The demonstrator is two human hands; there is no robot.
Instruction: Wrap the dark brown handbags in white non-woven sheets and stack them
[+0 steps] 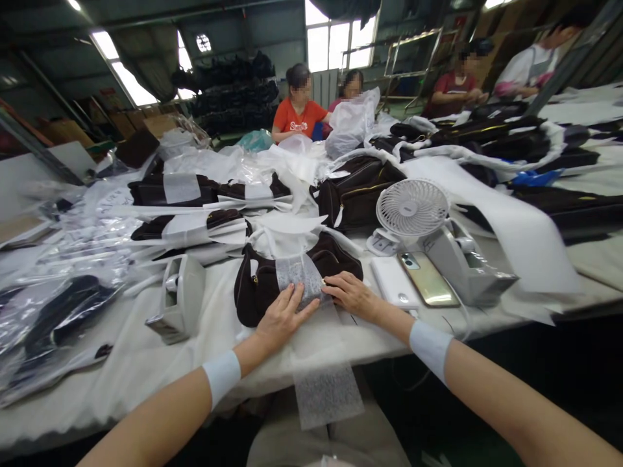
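Note:
A dark brown bag (257,285) lies on the white-covered table (146,350) right in front of me. A strip of white foam wrap (299,275) runs over its front and hangs down past the table edge (328,392). My left hand (282,318) lies flat on the bag with fingers stretched onto the strip. My right hand (353,295) rests on the strip's right edge, fingers curled and pressing it against the bag. Both wrists wear white bands.
A tape dispenser (180,298) stands left of the bag. A small white fan (413,209), a white power bank (394,282), a phone (428,279) and a second dispenser (467,263) are on the right. More wrapped bags (195,227) and plastic sleeves (53,311) fill the table. Several people sit at the far side.

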